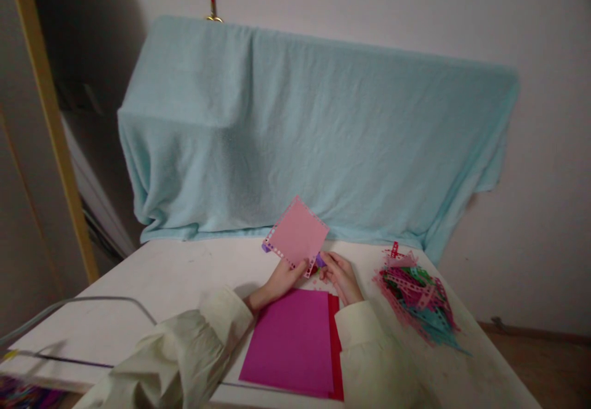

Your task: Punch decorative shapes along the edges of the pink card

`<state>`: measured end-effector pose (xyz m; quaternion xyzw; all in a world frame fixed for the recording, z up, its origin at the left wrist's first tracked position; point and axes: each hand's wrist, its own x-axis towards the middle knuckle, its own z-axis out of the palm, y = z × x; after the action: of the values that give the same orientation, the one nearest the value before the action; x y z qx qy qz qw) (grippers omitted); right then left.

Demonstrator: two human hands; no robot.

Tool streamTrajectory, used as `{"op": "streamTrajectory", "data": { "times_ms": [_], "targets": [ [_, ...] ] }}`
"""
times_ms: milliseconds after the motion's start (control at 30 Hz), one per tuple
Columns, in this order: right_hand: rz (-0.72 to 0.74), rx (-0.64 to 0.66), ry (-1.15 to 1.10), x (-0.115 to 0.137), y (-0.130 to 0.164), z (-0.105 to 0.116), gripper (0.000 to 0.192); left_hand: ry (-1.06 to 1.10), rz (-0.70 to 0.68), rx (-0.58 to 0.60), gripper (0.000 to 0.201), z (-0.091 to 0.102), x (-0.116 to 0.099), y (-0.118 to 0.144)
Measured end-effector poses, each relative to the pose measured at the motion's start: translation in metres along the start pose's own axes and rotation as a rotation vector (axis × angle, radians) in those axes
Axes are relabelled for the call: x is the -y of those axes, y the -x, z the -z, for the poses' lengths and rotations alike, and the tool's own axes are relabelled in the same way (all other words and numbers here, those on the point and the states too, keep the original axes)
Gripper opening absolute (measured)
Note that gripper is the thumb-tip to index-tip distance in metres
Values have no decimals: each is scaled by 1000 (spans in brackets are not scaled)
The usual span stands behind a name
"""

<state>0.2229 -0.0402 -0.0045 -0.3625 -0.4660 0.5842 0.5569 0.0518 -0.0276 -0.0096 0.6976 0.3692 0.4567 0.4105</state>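
Observation:
A pink sheet of paper [299, 231], turned cornerwise, is held up over the white table [194, 267]. Rows of punched holes run along its edges. My left hand [287, 276] pinches it near its lower corner, thumb on top. At the lower right edge, the bent fingers of my right hand [340, 273] close on a small purple object [320, 260], partly hidden; its kind is unclear. Another purple bit [266, 247] shows at the paper's left corner. Small red and green pieces and pink scraps lie below the paper.
Magenta sheets [290, 344] lie before me, with red sheets [337, 360] under them. A heap of punched paper strips [418, 295] sits on the right. Light blue cloth [323, 132] hangs behind the table. A grey cable [101, 299] curves across the left.

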Motion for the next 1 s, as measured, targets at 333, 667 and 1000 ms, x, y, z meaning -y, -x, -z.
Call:
{"op": "streamTrajectory", "data": {
  "times_ms": [333,667,1000],
  "targets": [
    [-57,21,25,-2,0,1,32,111,-33,114,35,-2,-5,3],
    [-59,8,29,4,5,-6,37,114,21,117,35,0,-4,1],
    [-15,74,31,2,5,-7,32,122,27,226,31,1,-9,2]
  ]
}}
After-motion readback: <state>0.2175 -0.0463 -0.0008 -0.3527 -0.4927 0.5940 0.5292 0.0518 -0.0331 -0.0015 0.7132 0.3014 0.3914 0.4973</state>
